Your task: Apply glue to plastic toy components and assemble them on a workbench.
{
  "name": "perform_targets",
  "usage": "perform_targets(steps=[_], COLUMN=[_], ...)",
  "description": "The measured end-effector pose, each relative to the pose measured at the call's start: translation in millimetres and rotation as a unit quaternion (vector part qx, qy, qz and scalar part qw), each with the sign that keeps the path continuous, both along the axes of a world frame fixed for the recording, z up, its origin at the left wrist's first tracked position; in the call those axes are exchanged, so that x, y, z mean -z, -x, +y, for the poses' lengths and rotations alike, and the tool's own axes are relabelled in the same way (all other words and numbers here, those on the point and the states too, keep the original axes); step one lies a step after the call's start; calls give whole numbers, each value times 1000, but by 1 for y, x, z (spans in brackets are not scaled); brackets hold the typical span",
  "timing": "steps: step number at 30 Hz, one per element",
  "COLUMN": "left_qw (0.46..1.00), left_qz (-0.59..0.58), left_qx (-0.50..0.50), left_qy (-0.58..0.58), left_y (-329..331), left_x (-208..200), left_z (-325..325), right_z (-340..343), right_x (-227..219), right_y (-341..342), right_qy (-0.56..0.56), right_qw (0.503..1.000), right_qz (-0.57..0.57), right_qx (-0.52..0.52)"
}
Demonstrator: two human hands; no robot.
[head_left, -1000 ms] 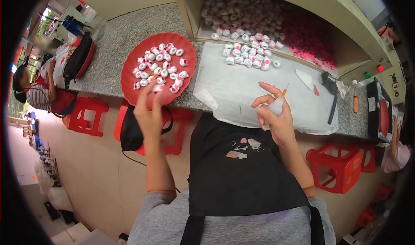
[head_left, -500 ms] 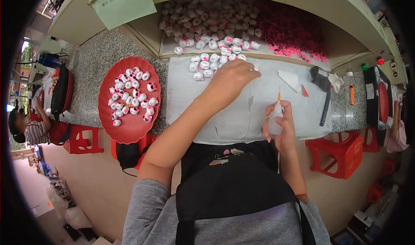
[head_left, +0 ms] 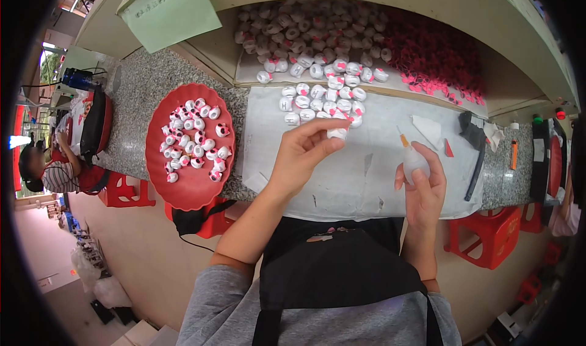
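Observation:
Between the thumb and fingertips of my left hand [head_left: 305, 153] is a small white round piece [head_left: 337, 134] with a pink part at its top. My right hand [head_left: 425, 187] grips a translucent squeeze bottle [head_left: 415, 161] with an amber neck and a thin needle tip, which tilts up and to the left. Needle and white piece are apart. Just beyond my left hand, several like white-and-pink pieces [head_left: 303, 101] stand grouped on a pale sheet [head_left: 342, 190].
At left sits a red scalloped plate [head_left: 183, 190] of finished-looking white-and-pink pieces. A shelf holds heaped white pieces [head_left: 305, 28] and a pink pile [head_left: 433, 53]. Right of the sheet lie a dark tool [head_left: 474, 172] and an orange stick [head_left: 514, 155]. A person [head_left: 52, 169] sits far left.
My left hand has drawn back toward me from the grouped pieces with a white piece in its fingers. My right hand has tilted the bottle leftward. The whole view has shifted slightly.

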State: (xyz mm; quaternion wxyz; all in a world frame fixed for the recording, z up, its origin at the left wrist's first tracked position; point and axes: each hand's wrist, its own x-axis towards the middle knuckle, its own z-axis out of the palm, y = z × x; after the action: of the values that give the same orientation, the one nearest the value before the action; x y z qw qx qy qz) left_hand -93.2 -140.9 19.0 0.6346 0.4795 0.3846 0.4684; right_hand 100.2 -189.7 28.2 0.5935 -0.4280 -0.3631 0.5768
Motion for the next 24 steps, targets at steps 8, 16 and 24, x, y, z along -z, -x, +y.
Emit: perform_targets(steps=[8, 16, 24], left_qw=[992, 977, 975], left_qz=[-114, -198, -205], left_qx=[-56, -83, -78], left_qy=[-18, 5, 32], left_y=[26, 36, 9], left_x=[9, 6, -3], left_z=[-18, -31, -41], right_z=[24, 21, 5], right_x=[-26, -38, -38], right_y=[53, 81, 50], right_qy=[-52, -292, -328], right_qw=[985, 939, 926], right_qz=[112, -155, -185], right_qx=[119, 93, 41])
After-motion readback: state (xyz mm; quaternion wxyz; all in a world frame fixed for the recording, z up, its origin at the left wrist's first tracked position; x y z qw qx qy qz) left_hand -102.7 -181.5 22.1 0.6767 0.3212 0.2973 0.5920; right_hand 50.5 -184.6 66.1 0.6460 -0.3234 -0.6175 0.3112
